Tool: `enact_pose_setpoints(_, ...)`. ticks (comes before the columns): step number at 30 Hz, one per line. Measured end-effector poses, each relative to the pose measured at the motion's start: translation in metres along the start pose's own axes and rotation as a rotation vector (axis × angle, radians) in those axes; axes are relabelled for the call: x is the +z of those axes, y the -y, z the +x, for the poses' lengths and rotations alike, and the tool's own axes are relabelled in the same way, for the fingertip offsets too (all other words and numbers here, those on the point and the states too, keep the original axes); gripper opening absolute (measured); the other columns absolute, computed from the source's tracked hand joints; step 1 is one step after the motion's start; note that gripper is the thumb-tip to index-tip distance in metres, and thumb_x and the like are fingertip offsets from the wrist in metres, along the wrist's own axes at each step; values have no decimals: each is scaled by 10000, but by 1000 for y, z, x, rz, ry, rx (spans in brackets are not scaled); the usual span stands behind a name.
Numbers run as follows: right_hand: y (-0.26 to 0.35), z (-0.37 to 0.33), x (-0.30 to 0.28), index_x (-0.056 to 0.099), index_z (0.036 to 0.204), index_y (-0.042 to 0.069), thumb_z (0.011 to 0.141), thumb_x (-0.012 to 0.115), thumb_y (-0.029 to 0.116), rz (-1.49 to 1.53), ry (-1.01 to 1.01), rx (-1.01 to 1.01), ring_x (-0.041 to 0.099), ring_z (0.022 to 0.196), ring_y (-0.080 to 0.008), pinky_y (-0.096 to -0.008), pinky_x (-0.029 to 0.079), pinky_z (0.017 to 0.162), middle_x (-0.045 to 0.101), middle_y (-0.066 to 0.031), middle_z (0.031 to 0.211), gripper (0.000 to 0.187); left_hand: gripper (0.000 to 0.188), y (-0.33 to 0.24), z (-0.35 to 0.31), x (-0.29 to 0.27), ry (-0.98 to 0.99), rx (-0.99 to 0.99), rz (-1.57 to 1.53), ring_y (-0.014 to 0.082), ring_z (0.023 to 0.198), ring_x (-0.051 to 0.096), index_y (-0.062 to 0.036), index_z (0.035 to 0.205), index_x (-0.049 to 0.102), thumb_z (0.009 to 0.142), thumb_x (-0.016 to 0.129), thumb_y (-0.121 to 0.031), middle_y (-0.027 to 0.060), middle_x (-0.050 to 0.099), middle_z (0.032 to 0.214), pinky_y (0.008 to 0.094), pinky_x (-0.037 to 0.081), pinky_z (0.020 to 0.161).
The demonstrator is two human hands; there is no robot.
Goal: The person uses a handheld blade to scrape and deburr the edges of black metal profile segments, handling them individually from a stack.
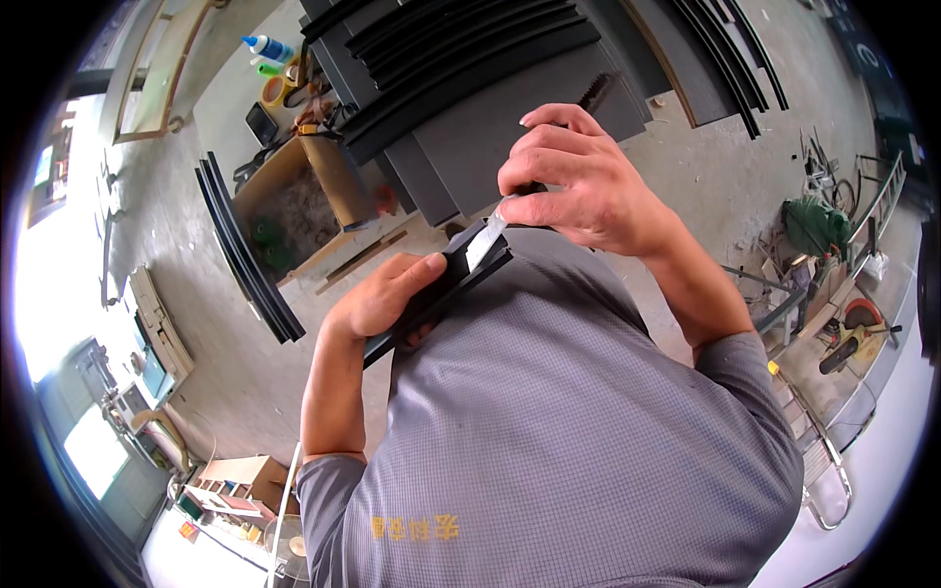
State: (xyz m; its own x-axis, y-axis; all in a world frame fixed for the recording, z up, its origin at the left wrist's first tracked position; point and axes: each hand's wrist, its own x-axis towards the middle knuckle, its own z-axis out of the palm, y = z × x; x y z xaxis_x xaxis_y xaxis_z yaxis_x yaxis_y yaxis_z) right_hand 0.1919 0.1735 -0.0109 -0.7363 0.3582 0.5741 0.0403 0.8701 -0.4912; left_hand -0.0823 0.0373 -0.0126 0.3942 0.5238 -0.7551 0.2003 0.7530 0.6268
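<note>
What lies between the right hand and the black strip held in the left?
In the head view, a flat silvery blade spans that stretch, from the right hand to over the black strip's upper end; contact there is unclear.

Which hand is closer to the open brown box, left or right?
Left. In the picture, the left hand, gripping the black strip, lies below and right of the open brown box; the right hand, holding a silver-bladed tool, is farther out to the right.

Downward fisheye view from head-height
</note>
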Motion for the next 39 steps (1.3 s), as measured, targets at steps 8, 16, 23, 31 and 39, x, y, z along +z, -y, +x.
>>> enact_pose_setpoints(8, -11, -7, 5, 755, 910, 144, 762, 798, 73, 36, -3, 16, 671, 906, -199, -397, 537, 895, 691, 33, 939, 170, 586, -1, -2, 2, -25, 39, 43, 116, 527, 599, 4, 982, 673, 1138, 423, -503, 33, 622, 664, 268, 489, 489)
enact_pose_setpoints(16, 0, -23, -3, 755, 924, 115, 756, 801, 48, 62, 104, 132, 684, 885, -209, -357, 525, 753, 714, 19, 943, 187, 576, -9, -10, 18, -166, -5, 131, 128, 603, 612, 14, 1025, 692, 1119, 475, -511, 45, 634, 732, 302, 516, 571)
enact_pose_setpoints(23, 8, -20, -13, 753, 923, 101, 755, 808, 39, 87, 138, 159, 679, 882, -212, -363, 516, 735, 717, 19, 944, 187, 556, -10, -10, 19, -186, 4, 206, 134, 601, 617, 14, 1044, 703, 1113, 497, -498, 52, 634, 727, 301, 511, 564)
enact_pose_setpoints(31, 8, -24, -17, 761, 918, 62, 751, 800, -8, 190, 191, 218, 680, 875, -241, -379, 554, 721, 733, -11, 935, 185, 524, -13, -16, 25, -305, 98, 456, 309, 653, 645, 42, 1033, 676, 1095, 517, -454, 177, 647, 750, 419, 524, 677)
enact_pose_setpoints(39, 17, -23, -18, 783, 943, 53, 764, 794, -43, 247, 274, 333, 685, 884, -253, -359, 566, 745, 750, -30, 958, 204, 479, -25, -36, 58, -556, 91, 718, 437, 763, 697, 26, 970, 701, 1055, 609, -437, 275, 695, 831, 473, 528, 698)
